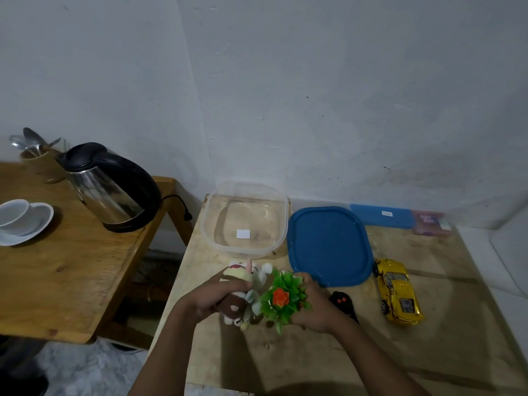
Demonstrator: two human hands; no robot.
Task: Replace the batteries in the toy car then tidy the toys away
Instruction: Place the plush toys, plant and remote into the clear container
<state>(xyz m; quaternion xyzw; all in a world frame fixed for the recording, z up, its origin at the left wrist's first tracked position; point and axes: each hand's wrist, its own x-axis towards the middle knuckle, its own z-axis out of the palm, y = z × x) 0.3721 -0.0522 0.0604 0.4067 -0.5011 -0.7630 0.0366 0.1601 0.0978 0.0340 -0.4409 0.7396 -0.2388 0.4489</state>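
My left hand grips a bunch of small plush toys, cream, white and brown, above the light table. Close beside it my right hand holds a green plastic plant with an orange flower. A clear plastic container stands open just beyond the hands, and its blue lid lies flat to its right. The shiny yellow toy car sits on the table right of the lid. A black remote with red buttons lies partly hidden behind my right hand.
A blue flat box and a pink pack lie along the wall at the back right. On the wooden table to the left stand an electric kettle, a cup on a saucer and a cutlery holder.
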